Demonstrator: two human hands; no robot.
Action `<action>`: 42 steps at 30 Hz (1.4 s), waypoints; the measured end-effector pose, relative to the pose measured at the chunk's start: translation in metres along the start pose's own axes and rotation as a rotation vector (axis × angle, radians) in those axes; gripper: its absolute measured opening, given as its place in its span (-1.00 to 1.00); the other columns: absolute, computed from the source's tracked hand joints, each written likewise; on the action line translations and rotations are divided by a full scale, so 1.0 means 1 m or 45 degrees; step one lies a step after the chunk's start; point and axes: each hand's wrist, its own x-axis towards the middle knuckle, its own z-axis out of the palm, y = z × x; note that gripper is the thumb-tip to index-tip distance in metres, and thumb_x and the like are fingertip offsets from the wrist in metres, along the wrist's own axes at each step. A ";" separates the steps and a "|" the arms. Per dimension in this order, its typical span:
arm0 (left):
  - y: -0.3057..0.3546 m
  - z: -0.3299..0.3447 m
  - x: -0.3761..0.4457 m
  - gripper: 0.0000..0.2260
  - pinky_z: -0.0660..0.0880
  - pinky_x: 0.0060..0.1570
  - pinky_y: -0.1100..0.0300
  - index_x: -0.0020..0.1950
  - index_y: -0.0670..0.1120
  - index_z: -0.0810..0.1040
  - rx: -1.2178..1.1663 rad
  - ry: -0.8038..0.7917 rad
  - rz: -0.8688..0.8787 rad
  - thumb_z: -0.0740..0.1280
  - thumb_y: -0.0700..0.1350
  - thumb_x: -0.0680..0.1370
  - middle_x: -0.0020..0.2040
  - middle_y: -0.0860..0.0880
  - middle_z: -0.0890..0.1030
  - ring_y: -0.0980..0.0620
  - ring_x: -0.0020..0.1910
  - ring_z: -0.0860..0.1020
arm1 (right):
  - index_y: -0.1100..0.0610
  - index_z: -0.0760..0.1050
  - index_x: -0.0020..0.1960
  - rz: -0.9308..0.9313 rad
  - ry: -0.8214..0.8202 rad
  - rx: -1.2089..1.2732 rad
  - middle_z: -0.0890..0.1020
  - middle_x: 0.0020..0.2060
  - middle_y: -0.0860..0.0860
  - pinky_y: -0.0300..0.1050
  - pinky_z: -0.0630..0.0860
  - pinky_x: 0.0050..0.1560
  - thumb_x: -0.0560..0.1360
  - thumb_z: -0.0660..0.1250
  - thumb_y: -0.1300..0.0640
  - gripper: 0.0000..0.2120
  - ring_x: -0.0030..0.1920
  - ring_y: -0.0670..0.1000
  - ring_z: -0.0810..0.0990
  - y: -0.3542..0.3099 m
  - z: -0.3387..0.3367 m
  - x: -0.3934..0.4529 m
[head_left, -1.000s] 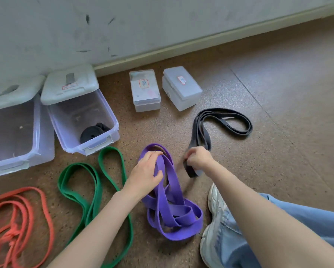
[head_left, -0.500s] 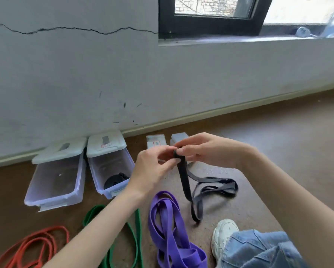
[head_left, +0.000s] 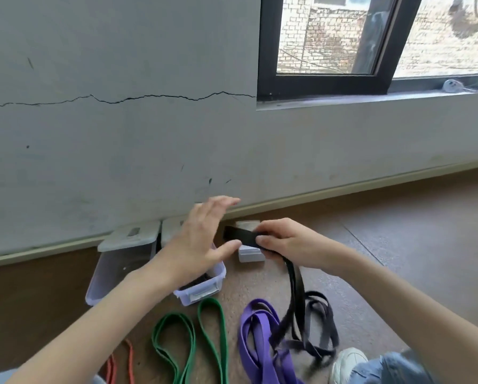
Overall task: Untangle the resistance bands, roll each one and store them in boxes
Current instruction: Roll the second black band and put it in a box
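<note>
Here, in the head view, we sat on a brown speckled floor (head_left: 398, 259) against a cracked grey wall (head_left: 121, 148), with a dark-framed window (head_left: 323, 84) above to the right. We counted four bands: one black band (head_left: 294, 286), one purple band (head_left: 257, 336), one green band (head_left: 210, 328) and one orange band (head_left: 129, 358) at the bottom edge. We counted two large clear boxes (head_left: 204, 293) by the wall and at least one small box (head_left: 250, 256) behind our hands. Our right hand (head_left: 290, 243) pinched one end of the black band, which hung down to a tangle on the floor just beside the purple one. Our left hand (head_left: 202, 239) hovered flat, fingers straight and released, holding nothing.
</note>
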 end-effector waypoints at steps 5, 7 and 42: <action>-0.005 0.013 -0.009 -0.77 0.38 0.05 0.18 0.21 -0.05 0.40 0.223 -0.318 0.116 0.15 0.01 0.61 0.09 0.03 0.50 0.03 0.07 0.49 | 0.07 0.51 -0.03 -0.033 -0.206 -0.012 0.46 -0.34 -0.10 -0.33 0.30 -0.29 0.56 0.22 0.14 -0.90 -0.32 -0.13 0.39 0.008 0.001 0.005; -0.006 0.015 -0.004 -0.79 0.39 -0.09 0.22 0.06 -0.09 0.43 0.052 -0.351 0.081 0.14 0.02 0.61 -0.07 0.04 0.50 0.07 -0.07 0.49 | -0.08 0.46 -0.10 -0.086 -0.237 -0.230 0.47 -0.31 -0.15 -0.29 0.31 -0.26 0.51 0.32 0.08 -0.93 -0.32 -0.18 0.40 0.016 0.000 0.009; -0.043 0.013 0.000 -0.20 0.14 0.30 0.35 0.52 0.00 0.06 -0.082 -0.613 -0.325 0.42 0.14 0.42 0.48 0.09 0.22 0.24 0.38 0.18 | 0.12 0.54 -0.05 -0.132 0.163 -0.665 0.41 -0.36 -0.21 -0.45 0.31 -0.39 0.47 0.31 0.23 -0.91 -0.35 -0.24 0.39 0.034 -0.001 0.028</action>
